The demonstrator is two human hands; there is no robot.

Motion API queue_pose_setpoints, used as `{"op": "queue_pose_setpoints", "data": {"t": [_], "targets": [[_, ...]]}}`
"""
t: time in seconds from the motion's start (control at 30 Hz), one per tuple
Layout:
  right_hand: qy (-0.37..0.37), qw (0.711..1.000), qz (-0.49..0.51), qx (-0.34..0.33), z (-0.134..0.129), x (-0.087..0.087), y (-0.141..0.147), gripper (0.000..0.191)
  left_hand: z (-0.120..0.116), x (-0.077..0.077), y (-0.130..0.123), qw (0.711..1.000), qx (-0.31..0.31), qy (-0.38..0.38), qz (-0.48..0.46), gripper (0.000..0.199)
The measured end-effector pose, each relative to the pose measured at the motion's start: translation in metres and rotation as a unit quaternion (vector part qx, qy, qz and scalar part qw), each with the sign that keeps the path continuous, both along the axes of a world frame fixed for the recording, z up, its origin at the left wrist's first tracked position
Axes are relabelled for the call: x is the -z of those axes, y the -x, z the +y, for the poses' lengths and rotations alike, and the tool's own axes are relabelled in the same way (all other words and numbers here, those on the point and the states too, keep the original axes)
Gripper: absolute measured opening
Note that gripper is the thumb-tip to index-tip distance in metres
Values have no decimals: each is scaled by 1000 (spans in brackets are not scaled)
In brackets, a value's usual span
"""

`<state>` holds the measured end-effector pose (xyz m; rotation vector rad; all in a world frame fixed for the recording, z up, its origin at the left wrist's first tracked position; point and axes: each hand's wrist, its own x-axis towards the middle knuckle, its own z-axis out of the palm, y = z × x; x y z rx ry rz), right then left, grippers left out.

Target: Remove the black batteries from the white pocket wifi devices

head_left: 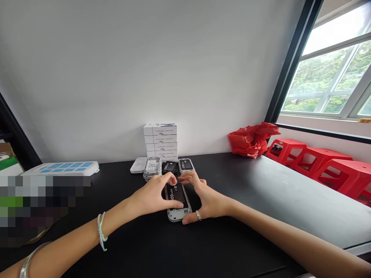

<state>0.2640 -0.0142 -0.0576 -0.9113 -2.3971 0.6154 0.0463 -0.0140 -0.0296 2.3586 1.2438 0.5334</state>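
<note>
I had my left hand [152, 195] and right hand [204, 199] curved, thumbs and fingers bracing both long edges of the battery pack [177, 200] evenly against the bench [232, 235].

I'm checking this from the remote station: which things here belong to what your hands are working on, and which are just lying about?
In the work: left hand, right hand, grey case, black battery, nearby cases, loose battery.

Lying about: white boxes, power strip, red bag, red stools.
</note>
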Motion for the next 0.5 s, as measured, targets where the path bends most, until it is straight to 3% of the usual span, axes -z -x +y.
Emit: {"op": "queue_pose_setpoints", "data": {"t": [0.37, 0.5], "targets": [[10, 1000, -19, -7, -6, -9, 3, 91, 0, 11, 9, 996, 26, 39, -71, 51], [13, 1000, -24, 1, -6, -7, 4, 93, -12, 15, 11, 999, 9, 42, -30, 56]]}}
